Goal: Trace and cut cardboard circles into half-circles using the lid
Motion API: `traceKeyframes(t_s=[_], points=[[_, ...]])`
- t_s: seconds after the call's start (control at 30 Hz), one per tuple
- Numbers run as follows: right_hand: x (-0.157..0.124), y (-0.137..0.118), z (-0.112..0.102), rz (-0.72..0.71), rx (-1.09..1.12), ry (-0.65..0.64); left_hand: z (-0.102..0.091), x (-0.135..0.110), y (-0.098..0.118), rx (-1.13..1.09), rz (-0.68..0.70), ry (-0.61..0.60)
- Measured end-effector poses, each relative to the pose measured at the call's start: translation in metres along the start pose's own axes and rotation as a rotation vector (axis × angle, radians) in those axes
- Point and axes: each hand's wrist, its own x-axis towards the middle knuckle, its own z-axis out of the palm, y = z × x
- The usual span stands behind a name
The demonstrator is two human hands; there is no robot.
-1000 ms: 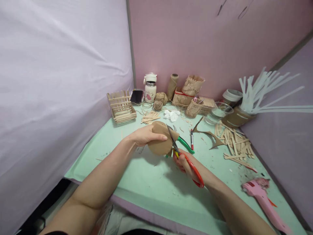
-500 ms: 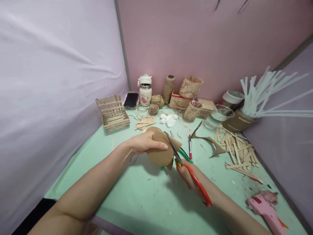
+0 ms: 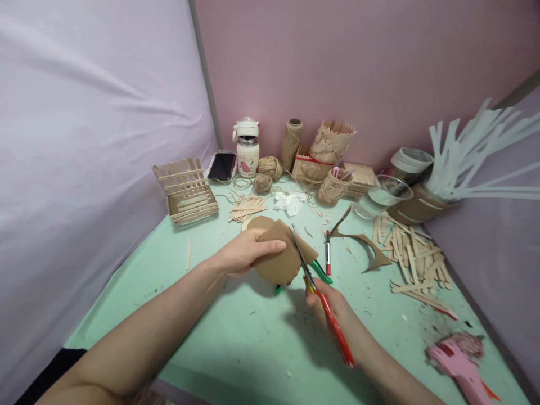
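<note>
I see the left hand (image 3: 240, 254) pinching the brown card (image 3: 276, 264), the right hand (image 3: 333, 312) gripping the red scissors (image 3: 323, 301). The blades sit near that thumb, so a slip could nick it.

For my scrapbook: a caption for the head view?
Left hand holds brown cardboard; right hand snips it with red scissors.

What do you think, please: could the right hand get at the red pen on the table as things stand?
Probably yes: the red pen lies uncovered just beyond the right hand, though that hand is already full with the scissors.
</note>
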Motion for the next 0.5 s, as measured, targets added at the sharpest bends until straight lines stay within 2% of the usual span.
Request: traceKeyframes(t_s=[0.1,0.27,0.4,0.5], points=[[-0.005,-0.001,-0.001,-0.078,-0.072,-0.022,0.005,-0.002,-0.001,0.013,0.014,0.052],[-0.009,0.008,0.000,-0.233,-0.072,-0.130,0.002,-0.009,0.005,0.132,0.018,0.035],[-0.009,0.015,0.000,-0.260,-0.012,-0.188,0.001,-0.009,0.006,0.130,-0.027,0.013],[-0.009,0.013,-0.004,-0.260,-0.012,-0.211,0.004,-0.007,0.004,0.126,0.021,0.034]])
